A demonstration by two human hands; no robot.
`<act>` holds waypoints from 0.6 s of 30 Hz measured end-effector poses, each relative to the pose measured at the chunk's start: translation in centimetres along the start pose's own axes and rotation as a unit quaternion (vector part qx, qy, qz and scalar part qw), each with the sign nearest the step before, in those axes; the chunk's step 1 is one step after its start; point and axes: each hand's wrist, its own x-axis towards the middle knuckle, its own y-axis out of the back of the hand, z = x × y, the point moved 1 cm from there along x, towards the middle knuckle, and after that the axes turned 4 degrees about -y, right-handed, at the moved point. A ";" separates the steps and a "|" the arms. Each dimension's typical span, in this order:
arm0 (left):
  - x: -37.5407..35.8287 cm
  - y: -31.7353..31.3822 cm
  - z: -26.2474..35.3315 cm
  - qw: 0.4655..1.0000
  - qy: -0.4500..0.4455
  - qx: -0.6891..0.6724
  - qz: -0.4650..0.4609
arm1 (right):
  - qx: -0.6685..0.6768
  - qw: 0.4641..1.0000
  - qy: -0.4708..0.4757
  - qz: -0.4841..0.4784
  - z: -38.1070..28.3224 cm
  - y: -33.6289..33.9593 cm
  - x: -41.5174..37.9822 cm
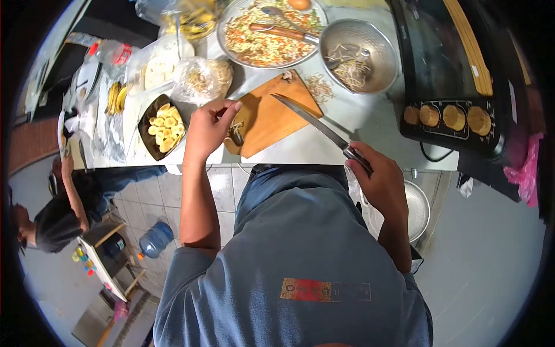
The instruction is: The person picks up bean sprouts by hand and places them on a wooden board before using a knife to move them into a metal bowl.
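Observation:
My right hand [378, 179] is closed round the black handle of a kitchen knife [312, 121], its blade pointing up and left over the wooden cutting board [277, 118]. At the board's left edge is my left hand [209, 128], fingers curled in and thumb pressed near them; what they hold, if anything, is hidden. Small dark and pale scraps [236, 132] lie beside it on the board. Just above that hand sits a clear plastic bag [203, 80] of bean sprouts. Loose bean sprouts [319, 88] are scattered past the board's upper right corner.
A metal pot [388, 55] contains bean sprouts. Beside it stands a large tray [222, 43] of shredded vegetables with a spoon. Sliced bananas fill a dark bowl [151, 110] at left. A countertop oven [457, 118] is at right. Another person [60, 222] works at far left.

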 end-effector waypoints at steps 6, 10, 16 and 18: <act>-2.9 0.6 -2.4 0.998 0.016 0.061 0.019 | -0.015 0.998 0.063 -0.006 -0.5 -0.6 1.5; -3.0 -0.1 -3.4 0.995 0.039 0.095 -0.004 | -0.025 0.996 0.080 -0.005 -0.9 -0.7 1.9; -3.2 -0.8 -4.0 0.993 -0.035 0.113 0.007 | -0.023 0.995 0.099 0.000 -1.0 -1.2 1.9; -3.3 -1.0 -3.8 0.992 -0.035 0.118 0.007 | -0.032 0.996 0.083 -0.010 -1.1 -1.2 1.9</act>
